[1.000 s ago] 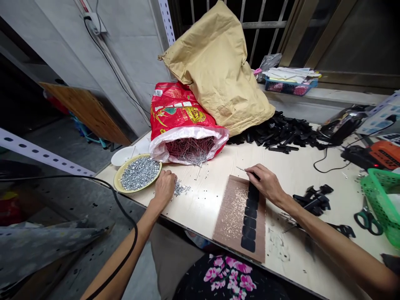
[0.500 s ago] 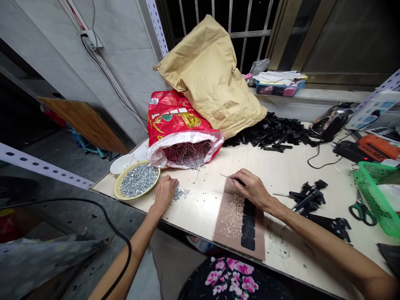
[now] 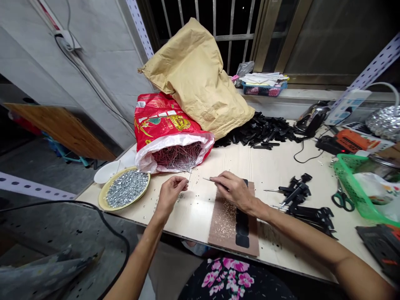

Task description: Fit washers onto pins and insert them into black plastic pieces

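My left hand (image 3: 170, 195) has its thumb and fingers pinched together; what lies between them, if anything, is too small to make out. Its fingertips meet the end of a thin metal rod (image 3: 189, 172) that sticks out of the red bag (image 3: 168, 118); whether they grip it I cannot tell. My right hand (image 3: 234, 191) is closed on a thin metal rod (image 3: 206, 179), its tip pointing left and the rest hidden by the fingers. Under that hand lies a brown board (image 3: 215, 229) with black rounded pads (image 3: 242, 229) and pale crumbs. Small metal pieces (image 3: 126, 187) fill a yellow bowl (image 3: 102, 204).
A large brown paper sack (image 3: 200, 79) leans over the red bag. Black plastic parts (image 3: 262, 129) are heaped behind; more black parts with metal rods (image 3: 295, 196) lie at right. Scissors (image 3: 343, 200) rest beside a green basket (image 3: 343, 166). A white bowl (image 3: 104, 173) stands at left.
My left hand has risen from the small metal pieces on the table to the bag's mouth, its fingers pinched. My right hand keeps its rod, now nearer the left hand. The view has swung right.
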Available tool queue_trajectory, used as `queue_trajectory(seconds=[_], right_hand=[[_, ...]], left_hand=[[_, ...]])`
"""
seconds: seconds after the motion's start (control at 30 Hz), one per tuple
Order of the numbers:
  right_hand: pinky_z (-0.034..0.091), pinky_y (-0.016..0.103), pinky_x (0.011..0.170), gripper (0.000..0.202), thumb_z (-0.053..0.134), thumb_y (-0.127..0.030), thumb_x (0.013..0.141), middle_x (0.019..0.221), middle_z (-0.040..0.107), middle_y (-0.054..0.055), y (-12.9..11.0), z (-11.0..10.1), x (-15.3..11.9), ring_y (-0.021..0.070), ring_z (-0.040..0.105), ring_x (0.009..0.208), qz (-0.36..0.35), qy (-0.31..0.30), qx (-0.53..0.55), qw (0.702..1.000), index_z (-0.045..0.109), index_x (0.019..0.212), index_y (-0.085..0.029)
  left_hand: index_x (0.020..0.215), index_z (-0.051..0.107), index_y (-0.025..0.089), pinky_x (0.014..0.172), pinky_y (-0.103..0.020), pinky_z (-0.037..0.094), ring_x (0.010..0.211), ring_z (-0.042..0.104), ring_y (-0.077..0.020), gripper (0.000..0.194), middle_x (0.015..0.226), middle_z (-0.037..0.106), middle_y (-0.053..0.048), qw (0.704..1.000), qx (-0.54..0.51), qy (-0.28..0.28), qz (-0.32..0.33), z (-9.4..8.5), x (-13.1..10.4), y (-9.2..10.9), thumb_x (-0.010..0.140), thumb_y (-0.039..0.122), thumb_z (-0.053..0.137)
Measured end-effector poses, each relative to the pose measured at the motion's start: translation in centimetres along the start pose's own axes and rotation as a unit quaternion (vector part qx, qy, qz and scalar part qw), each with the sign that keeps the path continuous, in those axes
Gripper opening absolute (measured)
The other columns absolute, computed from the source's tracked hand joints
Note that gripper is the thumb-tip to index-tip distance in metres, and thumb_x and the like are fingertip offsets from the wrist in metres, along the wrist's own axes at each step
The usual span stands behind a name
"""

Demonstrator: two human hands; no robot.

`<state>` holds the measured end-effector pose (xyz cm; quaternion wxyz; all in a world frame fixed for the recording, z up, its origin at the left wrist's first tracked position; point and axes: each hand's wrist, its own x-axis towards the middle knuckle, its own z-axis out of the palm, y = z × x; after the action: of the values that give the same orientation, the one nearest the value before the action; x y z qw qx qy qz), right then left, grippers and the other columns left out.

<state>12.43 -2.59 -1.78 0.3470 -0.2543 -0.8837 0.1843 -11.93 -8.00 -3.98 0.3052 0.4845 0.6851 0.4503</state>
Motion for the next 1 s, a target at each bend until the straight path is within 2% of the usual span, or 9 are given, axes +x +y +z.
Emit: queue_trajectory(seconds=[0.03, 0.1, 0.27, 0.4, 0.6, 0.77, 0.9, 1.0], right_hand=[[0.049, 0.029, 0.076, 0.029, 0.045, -0.015, 0.092, 0.093, 0.061, 0.007, -0.2, 0.2, 0.2, 0.0157, 0.057, 0.086, -0.005, -0.003, -0.003, 1.0, 0.061, 0.116, -0.018], [0.049, 0.028, 0.076, 0.029, 0.046, -0.015, 0.092, 0.092, 0.06, 0.006, -0.3, 0.4, 0.4, 0.0155, 0.056, 0.086, -0.007, -0.007, -0.012, 1.0, 0.062, 0.116, -0.019], [0.047, 0.027, 0.075, 0.028, 0.047, -0.017, 0.092, 0.091, 0.06, 0.005, 0.0, 0.4, 0.2, 0.015, 0.054, 0.085, 0.009, -0.019, -0.045, 0.999, 0.063, 0.115, -0.021], [0.046, 0.026, 0.075, 0.027, 0.047, -0.02, 0.092, 0.092, 0.06, 0.005, 0.3, -0.2, -0.2, 0.0149, 0.054, 0.086, 0.021, -0.024, -0.073, 0.997, 0.063, 0.115, -0.023], [0.044, 0.023, 0.069, 0.026, 0.046, -0.022, 0.094, 0.091, 0.061, 0.004, -0.1, -0.8, -0.5, 0.0141, 0.054, 0.085, 0.03, -0.032, -0.125, 0.991, 0.064, 0.113, -0.023], [0.041, 0.023, 0.068, 0.023, 0.045, -0.025, 0.095, 0.09, 0.061, 0.004, -0.4, -0.8, -0.7, 0.0124, 0.055, 0.083, 0.047, -0.017, -0.159, 0.986, 0.065, 0.104, -0.021], [0.038, 0.026, 0.068, 0.021, 0.044, -0.027, 0.096, 0.087, 0.061, 0.004, -0.3, -0.6, -1.1, 0.0142, 0.053, 0.083, 0.037, 0.008, -0.215, 0.976, 0.064, 0.093, -0.02], [0.035, 0.029, 0.065, 0.021, 0.041, -0.024, 0.097, 0.087, 0.062, 0.004, -0.1, -0.6, -1.5, 0.0163, 0.051, 0.08, 0.014, 0.006, -0.271, 0.962, 0.062, 0.093, -0.02]], left_hand=[[0.086, 0.061, 0.013, 0.07, -0.031, 0.05, 0.071, 0.062, -0.0164, 0.029, 0.082, 0.066, -0.007, 0.994, -0.104, -0.008, -0.023, 1.0, -0.5, 0.9, 0.075, 0.04, 0.062], [0.087, 0.061, 0.012, 0.071, -0.029, 0.05, 0.07, 0.062, -0.0142, 0.031, 0.083, 0.067, -0.006, 0.972, -0.226, -0.016, -0.056, 2.7, -1.4, 2.6, 0.071, 0.038, 0.069], [0.083, 0.062, 0.011, 0.071, -0.027, 0.051, 0.064, 0.061, -0.011, 0.028, 0.071, 0.064, -0.001, 0.945, -0.319, 0.0, -0.069, 5.1, -2.1, 4.7, 0.066, 0.029, 0.075], [0.081, 0.063, 0.011, 0.071, -0.027, 0.051, 0.064, 0.061, -0.0106, 0.026, 0.069, 0.063, 0.0, 0.943, -0.326, 0.004, -0.061, 5.7, -2.1, 5.0, 0.066, 0.028, 0.076], [0.083, 0.066, 0.012, 0.067, -0.024, 0.05, 0.064, 0.062, -0.0109, 0.023, 0.072, 0.064, 0.0, 0.962, -0.273, -0.003, -0.027, 5.9, -2.1, 4.9, 0.068, 0.028, 0.074], [0.092, 0.068, 0.012, 0.067, -0.025, 0.051, 0.064, 0.064, -0.0118, 0.03, 0.077, 0.067, -0.003, 0.965, -0.255, -0.036, -0.052, 6.2, -1.8, 4.4, 0.069, 0.03, 0.074], [0.086, 0.069, 0.012, 0.064, -0.025, 0.051, 0.06, 0.063, -0.0115, 0.029, 0.075, 0.067, -0.002, 0.966, -0.244, -0.054, -0.063, 6.5, -1.8, 4.3, 0.066, 0.031, 0.076], [0.082, 0.069, 0.012, 0.063, -0.026, 0.051, 0.058, 0.062, -0.0118, 0.029, 0.07, 0.066, -0.001, 0.967, -0.236, -0.061, -0.068, 6.6, -1.8, 4.3, 0.064, 0.033, 0.077]])
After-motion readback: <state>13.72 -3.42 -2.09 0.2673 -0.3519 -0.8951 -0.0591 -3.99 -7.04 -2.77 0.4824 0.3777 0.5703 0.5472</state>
